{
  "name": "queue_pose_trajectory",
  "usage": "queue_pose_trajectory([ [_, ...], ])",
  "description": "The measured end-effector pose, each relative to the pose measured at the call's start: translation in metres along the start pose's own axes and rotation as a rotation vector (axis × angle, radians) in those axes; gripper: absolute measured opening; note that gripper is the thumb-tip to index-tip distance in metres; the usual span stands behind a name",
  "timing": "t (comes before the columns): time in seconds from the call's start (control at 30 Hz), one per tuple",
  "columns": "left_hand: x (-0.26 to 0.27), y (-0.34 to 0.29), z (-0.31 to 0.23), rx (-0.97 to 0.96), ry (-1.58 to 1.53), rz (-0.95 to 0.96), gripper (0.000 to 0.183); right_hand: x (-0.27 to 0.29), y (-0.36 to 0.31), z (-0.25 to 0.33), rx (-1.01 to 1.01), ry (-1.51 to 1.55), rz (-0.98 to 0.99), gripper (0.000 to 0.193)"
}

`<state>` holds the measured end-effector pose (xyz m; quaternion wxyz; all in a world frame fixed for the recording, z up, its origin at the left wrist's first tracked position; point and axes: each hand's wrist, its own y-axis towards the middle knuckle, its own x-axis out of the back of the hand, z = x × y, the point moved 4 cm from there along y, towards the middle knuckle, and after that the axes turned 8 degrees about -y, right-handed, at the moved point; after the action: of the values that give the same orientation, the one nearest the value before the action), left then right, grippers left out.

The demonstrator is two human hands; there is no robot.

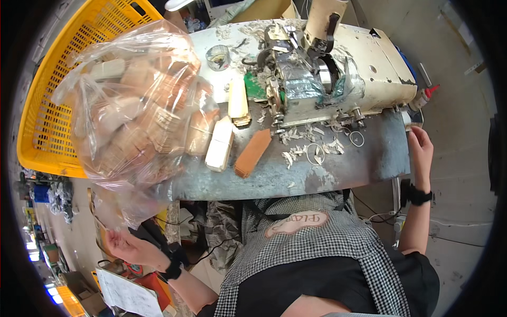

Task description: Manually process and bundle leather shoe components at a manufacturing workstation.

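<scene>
While a yellow basket [31, 124] is standing at far left, a clear bag [142, 116] of tan bundles is bulging over the table [264, 184], the left hand [136, 249] hanging below, fingers curled, its hold impossible to tell. A white bundle [218, 145] and a brown stack [252, 153] are lying before the machine [306, 103]. At its right end, the right hand [420, 145] is reaching in, fingers bent, grip unclear. Machine adjustment seems to be under way, the next move calling for careful fingertip control there.
</scene>
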<state>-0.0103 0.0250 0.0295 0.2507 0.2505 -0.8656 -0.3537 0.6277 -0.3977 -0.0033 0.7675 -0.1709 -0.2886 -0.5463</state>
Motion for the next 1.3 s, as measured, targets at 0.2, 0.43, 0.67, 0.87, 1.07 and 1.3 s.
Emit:
queue_pose_trajectory([
  [0.2,-0.070,-0.069,-0.111,-0.221,-0.238,0.705,0.026,0.031,0.096,-0.149,-0.370,0.006,-0.428,0.049],
  [0.43,-0.152,-0.124,-0.168,-0.248,-0.308,1.200,0.051,-0.005,0.148,-0.238,-0.720,0.494,-0.123,0.065],
  [0.67,-0.194,-0.148,-0.176,-0.336,-0.163,1.285,0.069,-0.002,0.148,-0.247,-0.684,0.562,-0.157,0.051],
  [0.87,-0.211,-0.150,-0.167,-0.276,-0.053,1.323,0.075,-0.009,0.142,-0.248,-0.806,0.716,-0.148,0.035],
  [1.07,-0.229,-0.148,-0.174,-0.274,0.120,1.408,0.056,0.008,0.134,-0.217,-0.708,0.572,-0.117,0.033],
  [1.3,-0.238,-0.153,-0.167,-0.156,0.187,1.510,0.051,-0.025,0.063,0.008,0.294,-0.045,-0.344,0.022],
])
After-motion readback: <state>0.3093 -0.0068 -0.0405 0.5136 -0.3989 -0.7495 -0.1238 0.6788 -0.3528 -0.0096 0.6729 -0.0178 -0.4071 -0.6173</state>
